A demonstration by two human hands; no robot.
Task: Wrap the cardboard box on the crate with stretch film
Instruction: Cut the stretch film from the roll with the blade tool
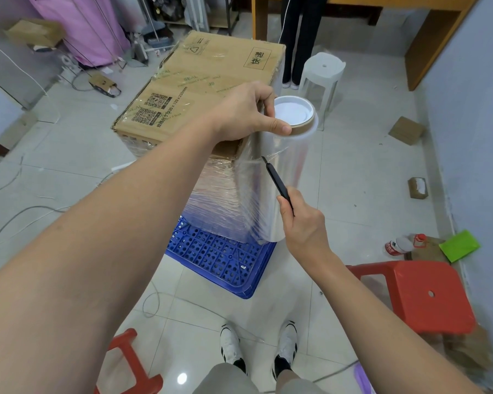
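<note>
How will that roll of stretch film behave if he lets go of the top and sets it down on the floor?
The roll of stretch film is a tall, narrow cylinder, so on end it would probably tip easily, and on its side it would likely roll across the smooth tiles. Its glossy surface looks slippery, which may be why the left hand grips the cardboard core's rim.

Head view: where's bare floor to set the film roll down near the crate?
Bare tile lies right of the film roll, between the blue crate, white stool and red stool. More lies between the crate and the shoes. Left of the cardboard box, cables cross the floor.
</note>
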